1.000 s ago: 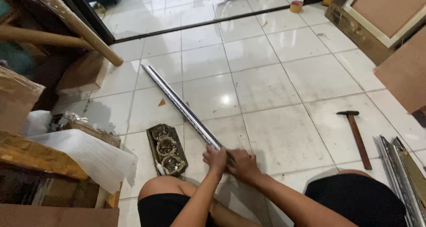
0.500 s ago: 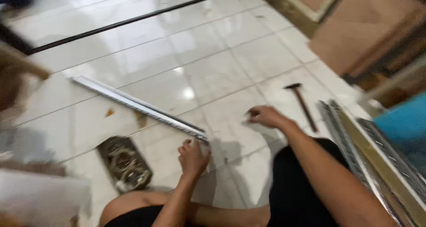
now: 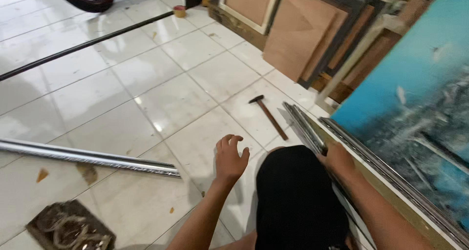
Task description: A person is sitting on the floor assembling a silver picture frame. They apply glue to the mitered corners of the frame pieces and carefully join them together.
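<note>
From the head camera, the person sat on the glossy white tiled floor (image 3: pixel 146 79), one black-clad knee raised between the two arms. The left hand (image 3: pixel 230 158) was open, fingers loosely curled and spread, resting lightly on or just above the tile and gripping nothing. The right hand (image 3: pixel 338 158) had gone out to the other side of the knee and lay on a bundle of long silver metal moulding strips (image 3: pixel 305 125) stacked on the floor; its fingers seemed to curl over the strips, but the knee hid part of them and I could not tell whether it truly gripped them. Those strips ran with their long axis from beside the knee away toward the far wall, alongside the edge of a large blue painted canvas (image 3: pixel 420 108) that leaned at the right. So the bundle lay right under the right hand and well across the knee from the left. A second long silver moulding strip (image 3: pixel 93 158) lay apart on the floor to the left, its long axis running left to right, its near end pointing toward the left hand yet not touching it. A wooden-handled hammer (image 3: pixel 267 115) lay on the tile beyond the knee, between the two hands and just beside the bundle. A dark ornate carved frame piece (image 3: pixel 68 228) lay at the near left, and brown plywood boards (image 3: pixel 298 35) leaned against the far wall.
</note>
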